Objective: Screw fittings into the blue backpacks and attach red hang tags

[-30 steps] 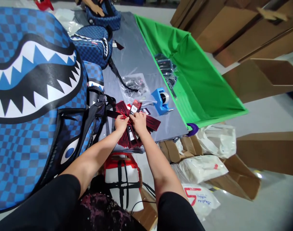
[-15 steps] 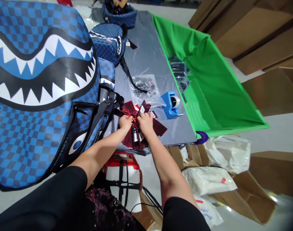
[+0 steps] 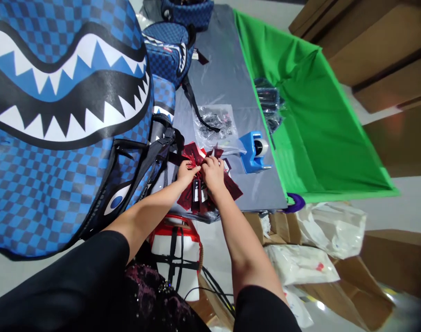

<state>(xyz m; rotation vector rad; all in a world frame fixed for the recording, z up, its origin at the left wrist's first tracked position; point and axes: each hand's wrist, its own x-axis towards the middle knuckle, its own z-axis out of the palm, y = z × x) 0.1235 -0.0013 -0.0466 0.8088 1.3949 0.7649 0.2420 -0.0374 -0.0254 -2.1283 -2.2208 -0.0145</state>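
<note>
A fanned bunch of dark red hang tags point(image 3: 186, 197) with red strings lies at the near end of the grey table point(image 3: 266, 193). My left hand point(image 3: 187, 173) is closed in a pinch on the red strings at the middle of the bunch. Beside it, my right hand point(image 3: 213, 172) has its fingers curled down onto the tags and strings; its fingertips are partly hidden. Black tags with white labels point(image 3: 195, 194) show below the hands. A clear plastic bag point(image 3: 215, 122) with small dark pieces lies beyond them.
A large blue checkered backpack point(image 3: 58, 184) with shark teeth stands at left, smaller checkered bags point(image 3: 167, 48) behind it. To the right are a blue tape dispenser point(image 3: 254, 157) and a green fabric bin point(image 3: 314, 138) holding plastic-wrapped items. Open cardboard boxes point(image 3: 363, 286) and white packages point(image 3: 300, 263) lie lower right.
The view has shifted, so the scene sits slightly further right and the backpack higher. Both hands stay at the middle of the tag bunch, with small finger movements.
</note>
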